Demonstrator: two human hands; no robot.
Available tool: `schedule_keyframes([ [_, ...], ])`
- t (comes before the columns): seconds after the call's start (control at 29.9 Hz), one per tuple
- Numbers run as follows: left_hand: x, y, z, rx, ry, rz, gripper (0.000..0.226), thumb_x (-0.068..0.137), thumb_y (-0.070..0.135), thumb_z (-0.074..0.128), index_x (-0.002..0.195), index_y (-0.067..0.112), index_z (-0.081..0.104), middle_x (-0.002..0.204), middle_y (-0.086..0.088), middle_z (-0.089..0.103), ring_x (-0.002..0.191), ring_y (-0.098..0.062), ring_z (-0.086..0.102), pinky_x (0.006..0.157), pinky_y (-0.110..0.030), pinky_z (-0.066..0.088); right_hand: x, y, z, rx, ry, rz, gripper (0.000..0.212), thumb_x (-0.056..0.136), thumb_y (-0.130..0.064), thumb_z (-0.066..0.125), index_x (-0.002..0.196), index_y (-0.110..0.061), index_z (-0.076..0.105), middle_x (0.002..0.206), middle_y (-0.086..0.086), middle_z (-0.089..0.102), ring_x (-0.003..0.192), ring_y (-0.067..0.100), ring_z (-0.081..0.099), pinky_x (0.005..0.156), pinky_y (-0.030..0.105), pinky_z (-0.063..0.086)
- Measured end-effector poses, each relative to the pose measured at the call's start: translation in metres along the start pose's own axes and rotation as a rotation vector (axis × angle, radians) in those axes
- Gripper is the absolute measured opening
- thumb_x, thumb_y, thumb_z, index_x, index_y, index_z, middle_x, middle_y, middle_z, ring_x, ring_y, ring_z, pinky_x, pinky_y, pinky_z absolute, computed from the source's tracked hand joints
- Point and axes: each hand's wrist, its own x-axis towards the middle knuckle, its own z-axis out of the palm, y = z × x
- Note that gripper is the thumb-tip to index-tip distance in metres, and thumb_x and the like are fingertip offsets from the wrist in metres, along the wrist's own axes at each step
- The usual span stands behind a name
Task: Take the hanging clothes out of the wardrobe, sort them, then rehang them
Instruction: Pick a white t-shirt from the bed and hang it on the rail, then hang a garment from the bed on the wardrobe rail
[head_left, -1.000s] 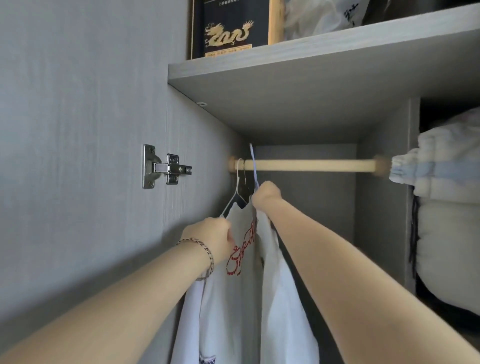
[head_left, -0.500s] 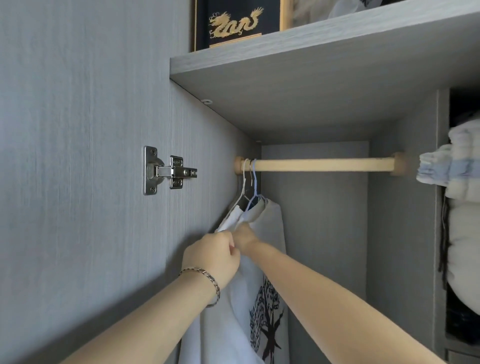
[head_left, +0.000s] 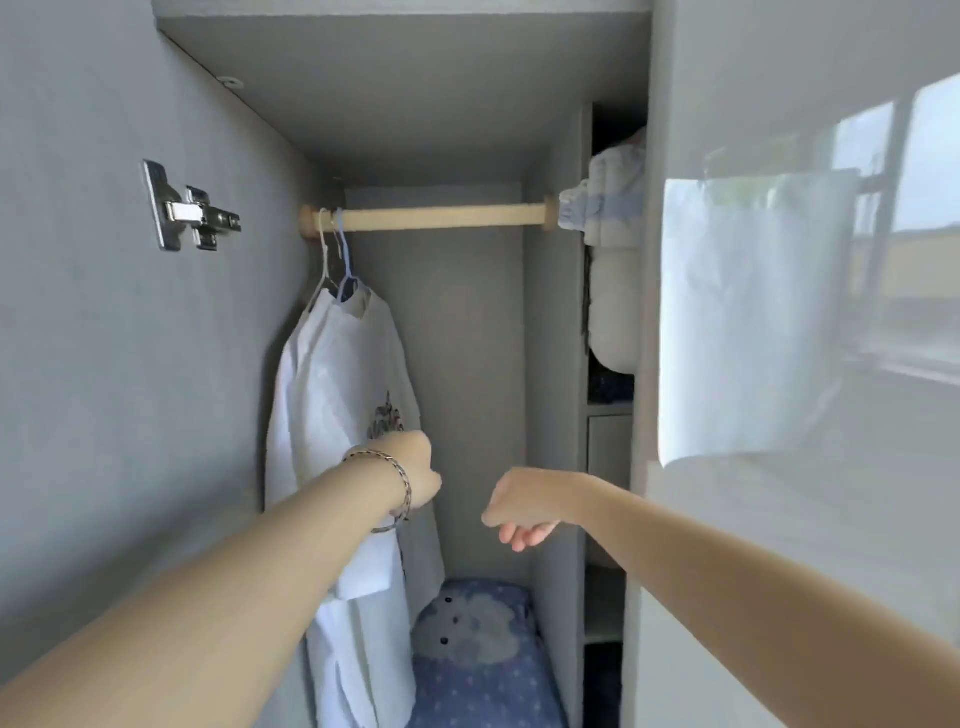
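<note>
Grey wood-grain panels carry a steel hinge; a glossy door reflects a daylit window.

Both arms stretched forward, bare. Left arm rises from lower left; left hand shows its back to camera, knuckles pointing right, fingers tucked out of sight — grip not readable. Right arm comes in from lower right, wrist bent down; right hand hangs limp, fingers loosely curled, holding nothing. Hands near each other — not touching.
</note>
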Motion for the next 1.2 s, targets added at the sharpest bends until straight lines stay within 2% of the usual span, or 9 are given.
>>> schedule_keyframes([
  [0.07,-0.016,0.035,0.028,0.027,-0.061,0.119,0.017,0.087,0.015,0.043,0.083,0.009,0.058,0.076,-0.006,0.059,0.079,-0.027,0.057,0.075,-0.03,0.048,-0.034,0.046,0.022,-0.027,-0.002,0.096,0.028,0.095,-0.018,0.04,0.115,-0.003,0.054,0.119,0.012,0.064,0.06,0.01,0.055,0.047,0.015,0.045],
  [0.17,-0.056,0.104,0.072,0.0,-0.18,0.314,0.019,0.085,0.014,0.042,0.089,0.012,0.061,0.077,-0.003,0.059,0.072,-0.025,0.054,0.07,-0.029,0.046,-0.097,0.126,0.055,-0.044,0.03,0.265,0.026,0.094,-0.017,0.039,0.101,-0.002,0.059,0.107,0.01,0.067,0.058,0.015,0.055,0.051,0.019,0.042],
  [0.27,-0.108,0.184,0.119,-0.017,-0.259,0.529,0.014,0.084,0.015,0.042,0.081,0.019,0.055,0.083,-0.003,0.062,0.079,-0.025,0.06,0.069,-0.025,0.042,-0.181,0.21,0.088,0.036,0.118,0.458,0.035,0.094,-0.014,0.038,0.115,0.004,0.06,0.099,0.014,0.065,0.065,0.022,0.054,0.054,0.02,0.038],
  [0.4,-0.206,0.292,0.176,-0.038,-0.35,0.802,0.012,0.088,0.019,0.042,0.085,0.023,0.053,0.103,-0.003,0.064,0.093,-0.025,0.058,0.074,-0.025,0.04,-0.323,0.305,0.138,0.167,0.291,0.664,0.031,0.093,-0.012,0.046,0.117,0.002,0.06,0.094,0.011,0.062,0.064,0.016,0.053,0.058,0.017,0.04],
  [0.57,-0.346,0.419,0.233,0.023,-0.478,1.139,0.013,0.089,0.021,0.044,0.085,0.021,0.056,0.109,-0.008,0.065,0.099,-0.027,0.06,0.078,-0.027,0.044,-0.517,0.377,0.218,0.246,0.465,0.957,0.031,0.095,-0.016,0.042,0.119,-0.013,0.062,0.119,0.004,0.063,0.091,0.018,0.053,0.056,0.012,0.033],
  [0.7,-0.472,0.502,0.264,-0.017,-0.525,1.306,0.02,0.091,0.02,0.042,0.098,0.018,0.06,0.113,-0.008,0.064,0.105,-0.027,0.059,0.082,-0.028,0.045,-0.654,0.425,0.293,0.385,0.595,1.223,0.032,0.089,-0.014,0.043,0.109,-0.012,0.068,0.114,0.012,0.067,0.103,0.027,0.062,0.087,0.027,0.049],
  [0.8,-0.553,0.551,0.287,-0.017,-0.561,1.427,0.016,0.089,0.02,0.043,0.095,0.021,0.058,0.112,-0.007,0.065,0.104,-0.027,0.059,0.085,-0.03,0.047,-0.739,0.448,0.338,0.482,0.64,1.344,0.031,0.088,-0.01,0.046,0.108,-0.007,0.07,0.114,0.012,0.067,0.11,0.026,0.06,0.091,0.027,0.045],
  [1.04,-0.704,0.655,0.314,0.044,-0.665,1.723,0.013,0.09,0.019,0.044,0.091,0.023,0.057,0.112,-0.005,0.064,0.105,-0.025,0.058,0.083,-0.027,0.044,-0.887,0.5,0.439,0.832,0.832,1.663,0.029,0.09,-0.011,0.044,0.103,-0.004,0.069,0.108,0.015,0.068,0.093,0.028,0.063,0.081,0.03,0.049],
  [1.2,-0.771,0.729,0.34,0.095,-0.686,1.881,0.011,0.089,0.019,0.042,0.084,0.024,0.051,0.094,-0.002,0.059,0.098,-0.025,0.059,0.08,-0.028,0.045,-0.94,0.543,0.483,1.005,0.974,1.871,0.032,0.087,-0.009,0.041,0.103,0.005,0.065,0.107,0.022,0.067,0.076,0.022,0.054,0.072,0.028,0.045],
])
